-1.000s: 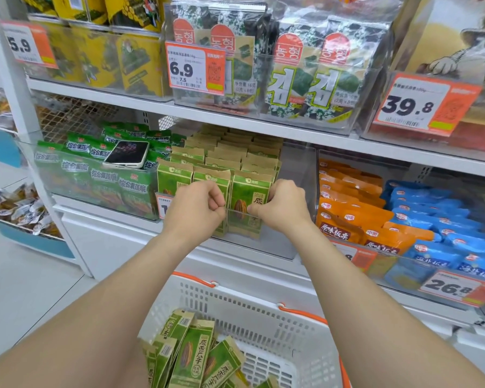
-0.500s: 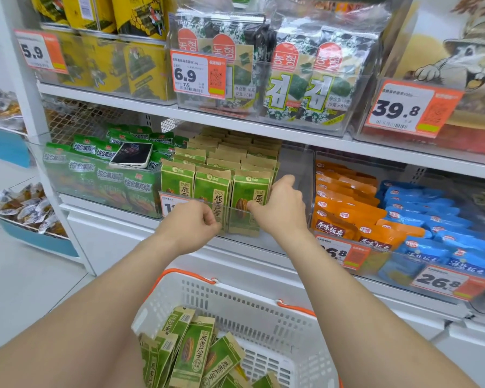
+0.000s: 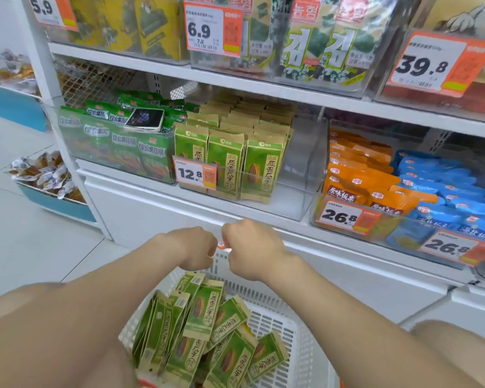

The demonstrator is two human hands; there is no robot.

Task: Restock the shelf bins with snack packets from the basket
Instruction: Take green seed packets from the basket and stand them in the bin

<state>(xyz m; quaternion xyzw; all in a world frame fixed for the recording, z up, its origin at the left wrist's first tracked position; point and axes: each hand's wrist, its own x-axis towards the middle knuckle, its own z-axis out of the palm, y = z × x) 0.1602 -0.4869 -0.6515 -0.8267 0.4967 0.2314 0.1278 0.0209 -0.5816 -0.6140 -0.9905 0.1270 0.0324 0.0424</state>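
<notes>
Both hands, left point(image 3: 189, 247) and right point(image 3: 251, 247), seem curled empty above the basket point(image 3: 275, 312); a hasty grab could spill packets point(image 3: 205, 331).

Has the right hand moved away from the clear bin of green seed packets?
Yes. The right hand dropped below the clear bin to the white basket.

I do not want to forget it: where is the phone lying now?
In the head view, the phone lies at left on the dark green packets in the middle-shelf bin, beside the light green seed packets.
</notes>
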